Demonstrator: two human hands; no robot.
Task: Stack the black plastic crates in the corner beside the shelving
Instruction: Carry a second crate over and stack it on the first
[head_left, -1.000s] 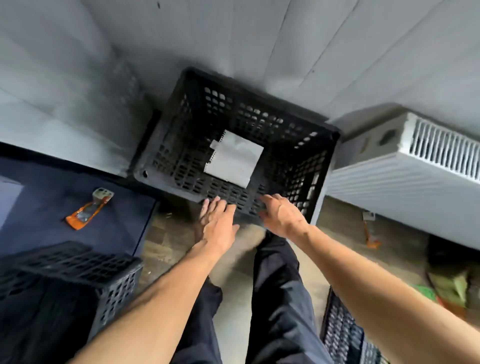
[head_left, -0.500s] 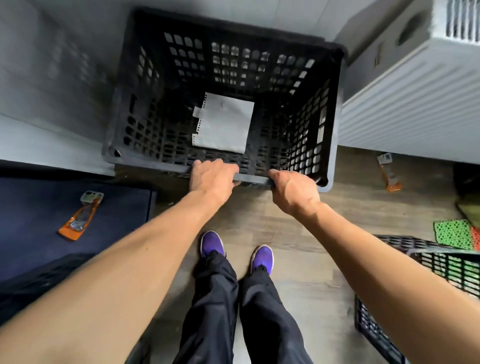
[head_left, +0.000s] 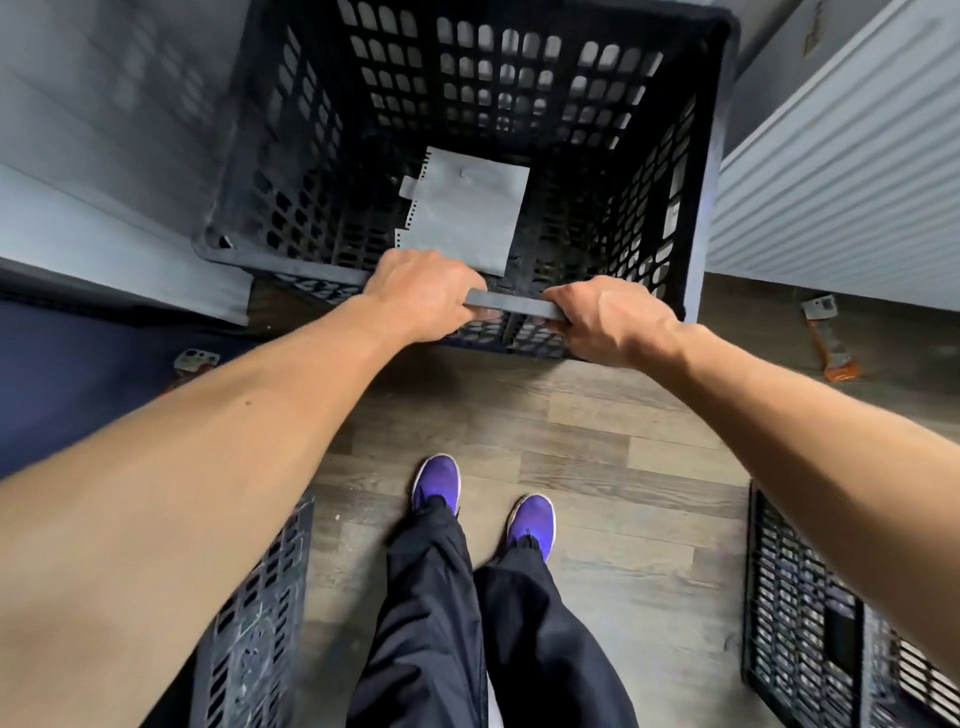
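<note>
We held the black crate (head_left: 291, 156), upper centre of the frame, by its near rim, left hand (head_left: 423, 296) and right hand (head_left: 605, 322) both curled round it. Gripped on one edge only, it could tip or catch the radiator (head_left: 841, 171) at right. Its mouth faced up; long axis unclear, nearly square.
</note>
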